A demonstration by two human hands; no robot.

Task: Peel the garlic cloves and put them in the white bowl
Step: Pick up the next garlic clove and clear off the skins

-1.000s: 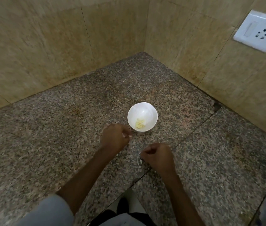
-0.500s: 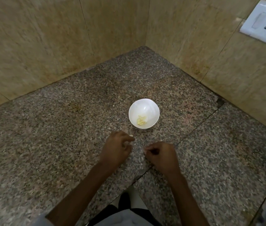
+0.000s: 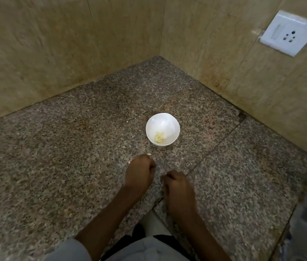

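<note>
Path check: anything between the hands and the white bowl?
Nothing visible. Only bare speckled counter lies between the left hand, the right hand and the white bowl, which sits just beyond them with peeled cloves inside. A small pale scrap shows at the left hand's fingertips; held or not, I cannot tell.

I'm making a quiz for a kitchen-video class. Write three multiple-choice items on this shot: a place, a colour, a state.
1. Where does the white bowl stand? A on a shelf; B on the granite counter; C in a sink.
2. What colour are the garlic pieces in it? A green; B red; C pale yellow.
3. How are the fingers of the left hand and right hand? A curled; B spread flat; C dipped in the bowl.
Key: 1 B, it sits on speckled stone; 2 C, yellowish bits lie inside; 3 A, both hands show bent fingers.
</note>
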